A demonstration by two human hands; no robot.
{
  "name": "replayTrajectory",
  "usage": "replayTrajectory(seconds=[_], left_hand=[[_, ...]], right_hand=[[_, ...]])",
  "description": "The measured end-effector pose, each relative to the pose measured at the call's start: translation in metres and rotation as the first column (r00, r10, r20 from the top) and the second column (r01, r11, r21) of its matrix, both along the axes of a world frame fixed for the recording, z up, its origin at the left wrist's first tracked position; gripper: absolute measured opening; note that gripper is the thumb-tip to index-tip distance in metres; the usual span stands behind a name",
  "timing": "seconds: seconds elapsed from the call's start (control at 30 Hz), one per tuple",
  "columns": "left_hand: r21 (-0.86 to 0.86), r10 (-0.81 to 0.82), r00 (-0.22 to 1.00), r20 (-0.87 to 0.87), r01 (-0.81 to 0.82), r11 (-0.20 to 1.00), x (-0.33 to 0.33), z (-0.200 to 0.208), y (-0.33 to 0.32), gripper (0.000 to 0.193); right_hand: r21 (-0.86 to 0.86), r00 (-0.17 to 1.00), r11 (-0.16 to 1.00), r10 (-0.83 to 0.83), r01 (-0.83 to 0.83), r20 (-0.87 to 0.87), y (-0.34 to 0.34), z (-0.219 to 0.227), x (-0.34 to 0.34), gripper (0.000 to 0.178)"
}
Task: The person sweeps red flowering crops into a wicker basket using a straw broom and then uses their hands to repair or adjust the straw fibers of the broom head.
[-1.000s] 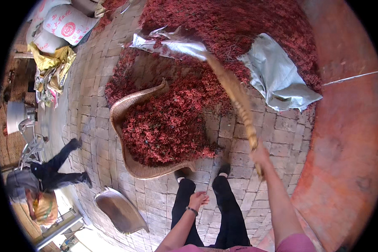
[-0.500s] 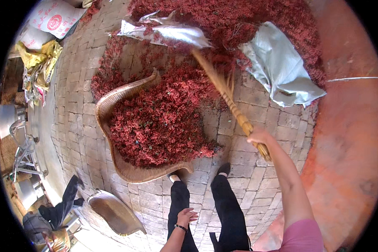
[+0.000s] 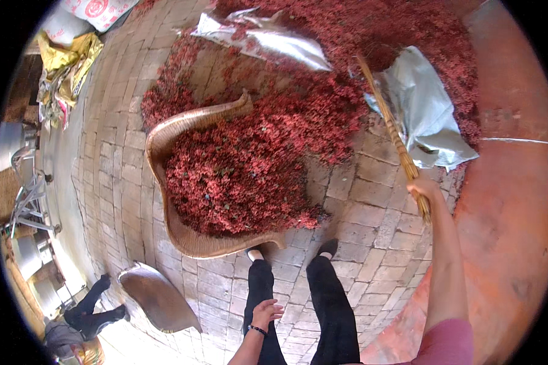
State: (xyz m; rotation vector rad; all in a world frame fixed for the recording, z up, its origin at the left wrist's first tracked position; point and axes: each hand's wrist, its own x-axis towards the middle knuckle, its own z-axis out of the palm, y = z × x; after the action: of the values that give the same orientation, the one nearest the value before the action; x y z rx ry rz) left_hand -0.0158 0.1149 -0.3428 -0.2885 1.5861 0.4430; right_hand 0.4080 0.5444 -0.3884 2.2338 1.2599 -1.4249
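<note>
My right hand (image 3: 425, 187), out to the right, is wrapped round the lower part of a straw broom (image 3: 393, 131). The broom slants up and left, its bristle end by the edge of a pale woven sack (image 3: 423, 91). Beside my left leg hangs my left hand (image 3: 266, 314), fingers apart and holding nothing. In front of my feet lies a large wicker scoop basket (image 3: 154, 152), its mouth facing right. Red berry clusters (image 3: 231, 176) with bits of green fill it and spill from its mouth onto the bricks.
A larger spread of red clusters (image 3: 371, 24) covers the far floor, with a white plastic sheet (image 3: 289, 47) partly on it. A second scoop (image 3: 158, 298) lies at lower left, next to a person in dark trousers (image 3: 91, 310). Filled sacks (image 3: 94, 12) stand far left.
My right hand has moved right and a little up, swinging the broom from the white sheet toward the pale sack. The left hand still hangs in the same place.
</note>
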Motion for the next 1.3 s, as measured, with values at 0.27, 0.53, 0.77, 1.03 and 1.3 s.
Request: replayTrajectory(seconds=[0.27,0.53,0.77,1.03,1.3], left_hand=[[0.048,0.037,0.996,0.081,-0.041,0.998,0.007,-0.002,-0.005,0.034],[0.063,-0.009,0.997,0.077,0.005,0.998,0.007,0.008,0.027,0.031],[0.041,-0.093,0.996,0.004,0.093,0.995,-0.010,0.001,0.016,0.030],[0.273,-0.463,0.698,-0.546,0.671,0.689,-0.031,-0.123,0.095,0.023],[-0.227,-0.073,-0.219,-0.973,0.964,0.136,-0.095,-0.255,0.433,0.092]], right_hand=[[-0.171,0.934,0.918,0.348,-0.357,-0.085,-0.054,-0.044,-0.142,0.048],[-0.182,0.928,0.936,0.242,-0.300,-0.283,-0.129,0.032,-0.136,0.054],[-0.062,0.982,0.998,-0.005,-0.007,-0.189,-0.118,0.093,-0.083,0.052],[0.035,0.997,0.999,-0.028,0.030,-0.070,-0.061,-0.084,-0.084,0.049],[0.085,0.981,0.992,0.109,-0.096,-0.159,-0.117,-0.121,-0.133,0.058]])
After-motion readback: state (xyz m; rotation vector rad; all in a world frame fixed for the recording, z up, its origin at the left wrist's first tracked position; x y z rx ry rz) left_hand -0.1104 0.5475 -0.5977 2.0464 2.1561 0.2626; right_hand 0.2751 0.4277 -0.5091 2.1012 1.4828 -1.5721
